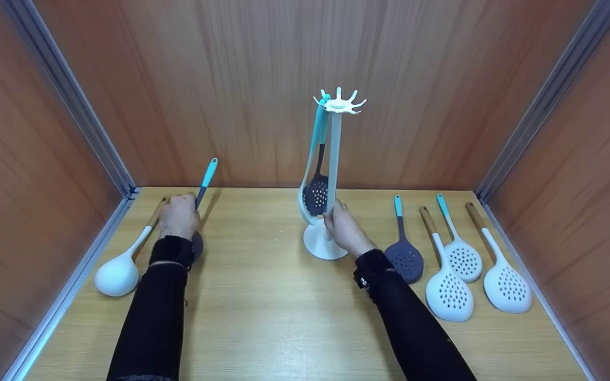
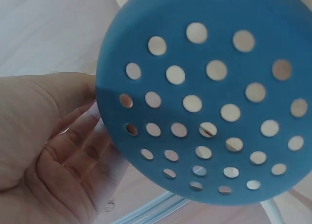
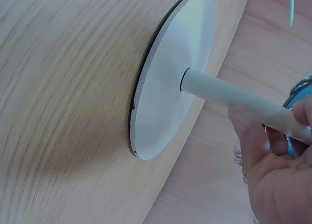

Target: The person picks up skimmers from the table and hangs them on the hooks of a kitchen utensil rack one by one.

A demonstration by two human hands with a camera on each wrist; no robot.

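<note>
Grey perforated skimmer [image 1: 197, 243], teal handle: on bench [image 1: 262, 317] at left, left hand [image 1: 179, 216] fingers curled round its handle. White rack [image 1: 331, 174]: right hand [image 1: 343, 227] clamped on pole. Step judged: pickup; next calls for lifting to a free hook

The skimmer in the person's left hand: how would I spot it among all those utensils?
Start at the white stand mid-table, then look to the far left, where the left hand grips a dark perforated skimmer. Its turquoise handle tip points at the back wall. Its only neighbour is a solid white ladle.
</note>
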